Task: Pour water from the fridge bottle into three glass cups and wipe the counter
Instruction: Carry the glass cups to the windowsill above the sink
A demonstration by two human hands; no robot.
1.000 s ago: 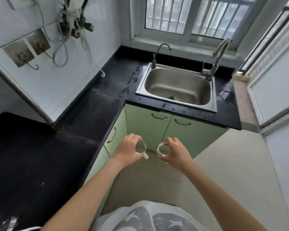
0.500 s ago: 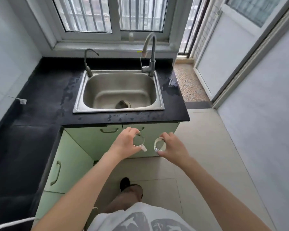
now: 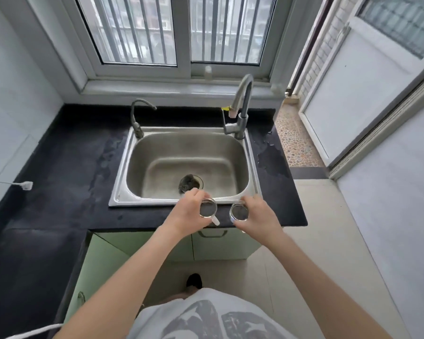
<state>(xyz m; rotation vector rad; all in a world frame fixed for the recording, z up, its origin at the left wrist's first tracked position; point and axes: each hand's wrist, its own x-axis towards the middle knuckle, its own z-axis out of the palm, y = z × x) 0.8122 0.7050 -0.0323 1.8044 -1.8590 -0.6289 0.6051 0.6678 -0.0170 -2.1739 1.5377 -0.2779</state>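
Holding 2 cups upright over the counter's (image 3: 274, 211) front edge, the left hand (image 3: 185, 212) wraps one cup (image 3: 208, 208) and the right hand (image 3: 260, 214) the other (image 3: 239, 211), mouths up, with the sink (image 3: 123, 187) just beyond both.

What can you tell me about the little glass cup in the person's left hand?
The glass cup is small, round and clear, seen from straight above, upright with its mouth open. A pale handle juts toward the person at its lower right. The left hand grips it from the left side. It is held above the black counter's front edge, before the steel sink, apart from the right hand's cup. Whether it holds water is unclear.
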